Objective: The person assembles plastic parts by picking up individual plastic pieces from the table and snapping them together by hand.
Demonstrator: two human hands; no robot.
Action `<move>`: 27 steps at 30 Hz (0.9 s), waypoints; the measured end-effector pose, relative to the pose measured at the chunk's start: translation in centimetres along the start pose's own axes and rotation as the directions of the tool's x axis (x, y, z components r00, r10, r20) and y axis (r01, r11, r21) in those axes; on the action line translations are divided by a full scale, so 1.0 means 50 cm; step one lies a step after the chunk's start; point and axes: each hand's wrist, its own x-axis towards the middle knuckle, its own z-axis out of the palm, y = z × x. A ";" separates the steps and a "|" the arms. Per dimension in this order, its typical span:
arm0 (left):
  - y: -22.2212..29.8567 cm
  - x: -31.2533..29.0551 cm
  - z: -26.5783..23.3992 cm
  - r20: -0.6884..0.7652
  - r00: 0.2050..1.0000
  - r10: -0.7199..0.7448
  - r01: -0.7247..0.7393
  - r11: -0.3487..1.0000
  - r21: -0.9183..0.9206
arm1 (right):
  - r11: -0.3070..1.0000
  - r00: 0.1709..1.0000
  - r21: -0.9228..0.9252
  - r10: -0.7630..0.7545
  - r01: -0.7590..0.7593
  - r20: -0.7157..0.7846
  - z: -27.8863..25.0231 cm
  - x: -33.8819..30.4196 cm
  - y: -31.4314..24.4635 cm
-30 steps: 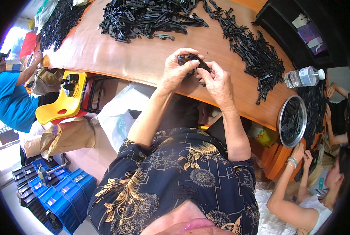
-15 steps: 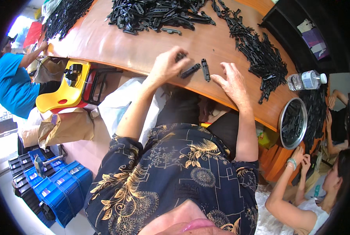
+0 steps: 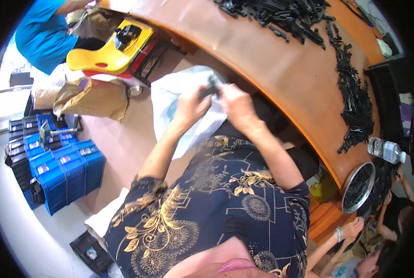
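My left hand point(image 3: 192, 105) and my right hand point(image 3: 238, 105) are raised together over a white plastic bag point(image 3: 166, 95), off the table's near edge. Small black plastic parts point(image 3: 210, 88) sit between them, gripped by the fingers of both hands. Motion blurs the parts, so I cannot tell how many there are or whether they are joined. The bag hangs open just below the hands, and what lies inside it is hidden.
On the brown table point(image 3: 262, 60) lies a large heap of black plastic parts point(image 3: 290, 18), with a narrower pile point(image 3: 353, 102) to the right. A water bottle point(image 3: 387, 149) and round metal tray point(image 3: 345, 204) sit farther right. Left are a yellow chair point(image 3: 102, 58), blue boxes point(image 3: 70, 169) and co-workers.
My hands have moved from the table to above the white bag and closed on black parts. Two parts that lay before me on the table are gone from there. My view has turned left.
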 end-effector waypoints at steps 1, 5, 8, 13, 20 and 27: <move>-0.031 -0.024 -0.016 -0.066 0.998 0.009 -0.010 1.000 -0.013 | 0.995 0.995 0.091 0.016 -0.025 0.102 0.025 0.007 -0.020; -0.079 -0.071 -0.058 0.053 0.991 -0.125 0.114 0.979 0.171 | 0.969 0.981 0.243 -0.077 0.031 0.180 0.084 -0.001 -0.046; -0.068 -0.009 -0.038 -0.010 0.991 0.131 -0.125 0.966 0.226 | 0.963 0.993 0.264 -0.080 0.055 0.085 -0.003 -0.008 -0.032; 0.068 0.226 0.030 0.002 0.824 0.566 -0.562 0.819 0.117 | 0.991 0.953 0.096 0.121 -0.098 -0.277 -0.192 -0.067 0.025; 0.175 0.481 0.180 0.151 0.683 0.715 -0.725 0.638 0.259 | 0.701 0.763 -0.437 0.241 -0.564 -0.599 -0.433 -0.274 0.115; 0.199 0.494 0.194 0.385 0.681 0.623 -0.729 0.525 0.440 | 0.396 0.752 -0.640 0.324 -0.659 -0.574 -0.506 -0.345 0.186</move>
